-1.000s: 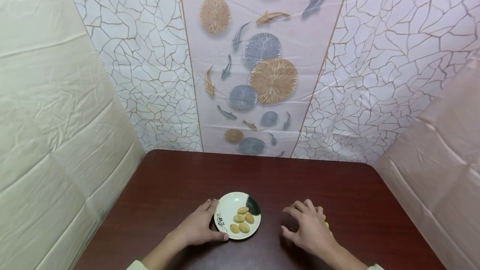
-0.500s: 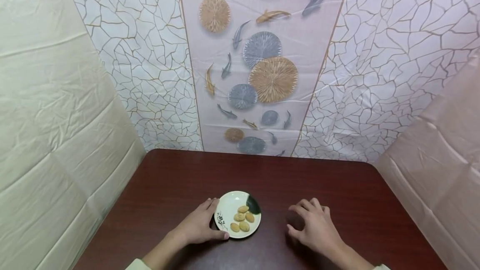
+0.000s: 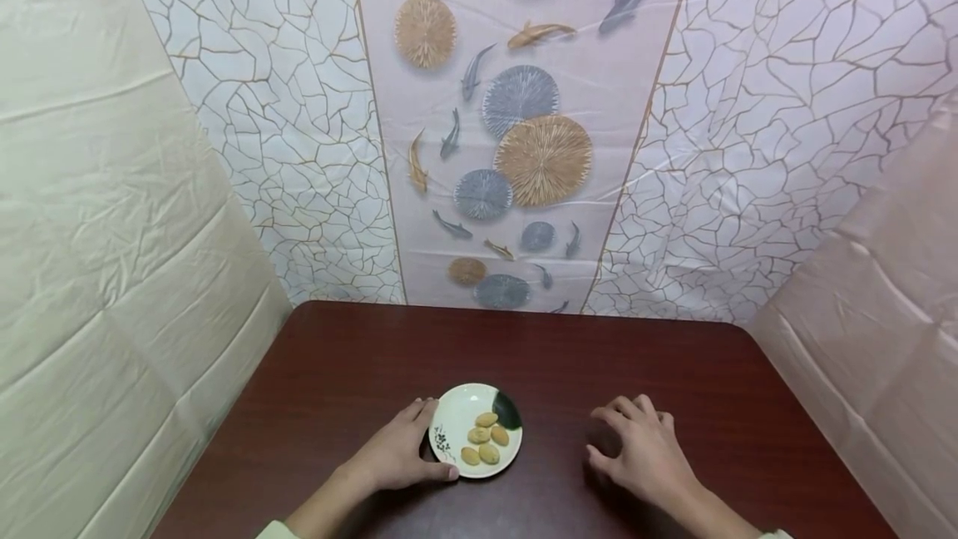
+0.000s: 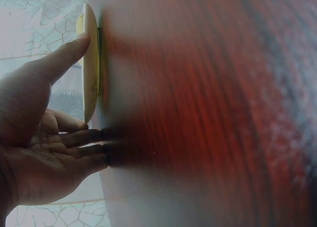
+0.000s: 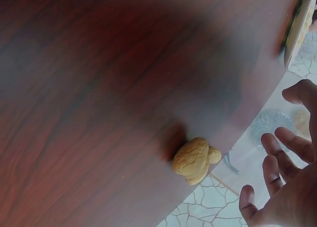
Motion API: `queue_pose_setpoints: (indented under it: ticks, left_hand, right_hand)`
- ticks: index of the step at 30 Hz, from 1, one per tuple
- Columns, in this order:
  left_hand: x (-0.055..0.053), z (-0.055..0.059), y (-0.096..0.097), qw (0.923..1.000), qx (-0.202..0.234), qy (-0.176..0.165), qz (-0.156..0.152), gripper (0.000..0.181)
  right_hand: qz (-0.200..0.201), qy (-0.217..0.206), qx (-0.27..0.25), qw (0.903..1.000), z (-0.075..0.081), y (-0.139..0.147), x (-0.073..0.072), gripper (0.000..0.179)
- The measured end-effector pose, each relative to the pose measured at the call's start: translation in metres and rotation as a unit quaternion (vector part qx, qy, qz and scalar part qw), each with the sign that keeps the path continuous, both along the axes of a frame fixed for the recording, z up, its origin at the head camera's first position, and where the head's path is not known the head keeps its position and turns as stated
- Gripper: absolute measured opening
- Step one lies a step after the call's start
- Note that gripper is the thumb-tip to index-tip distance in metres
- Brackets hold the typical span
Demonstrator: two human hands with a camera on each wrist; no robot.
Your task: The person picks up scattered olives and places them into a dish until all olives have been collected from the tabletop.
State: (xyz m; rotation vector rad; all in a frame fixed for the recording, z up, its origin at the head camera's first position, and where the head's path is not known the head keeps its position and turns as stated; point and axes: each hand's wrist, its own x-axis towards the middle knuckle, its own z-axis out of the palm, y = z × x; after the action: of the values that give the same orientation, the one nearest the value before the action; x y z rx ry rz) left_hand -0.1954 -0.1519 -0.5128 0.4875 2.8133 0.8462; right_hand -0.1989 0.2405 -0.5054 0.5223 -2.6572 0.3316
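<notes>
A round white plate [image 3: 458, 410] with a dark green patch and a small flower pattern sits on the table. Several yellowish-brown, almond-shaped nut-like pieces [image 3: 479, 435] lie on it. My left hand [image 3: 400, 452] holds the plate at its left side, thumb on the near rim and index finger at the far rim. To the right, my right hand [image 3: 647, 452] hovers over the table with loosely bent fingers and nothing between them. More such pieces [image 5: 193, 160] lie bunched on the table in the right wrist view; that hand hides them in the head view.
The dark red-brown table [image 3: 524, 348] has rounded far corners. Behind it hangs a patterned cloth [image 3: 486, 148] with fish and round shapes. Plain pale cloths [image 3: 112, 231] close off the left and right sides.
My right hand has drifted a little to the right, over the yellowish pieces that showed beside it a second ago. My left hand and the plate have stayed in place.
</notes>
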Motion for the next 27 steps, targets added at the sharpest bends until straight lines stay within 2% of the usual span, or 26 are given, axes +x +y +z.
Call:
queue_pose_setpoints:
  ticks: [20, 27]
  left_hand:
    - [0.0, -0.001, -0.001, 1.0, 0.0, 0.003, 0.0, 0.123]
    - [0.0, -0.001, -0.001, 1.0, 0.001, -0.001, -0.002, 0.123]
  right_hand:
    - [-0.028, -0.025, 0.022, 0.999, -0.011, 0.026, -0.006, 0.043]
    - [-0.033, -0.029, 0.013, 0.999, -0.014, 0.032, -0.007, 0.039]
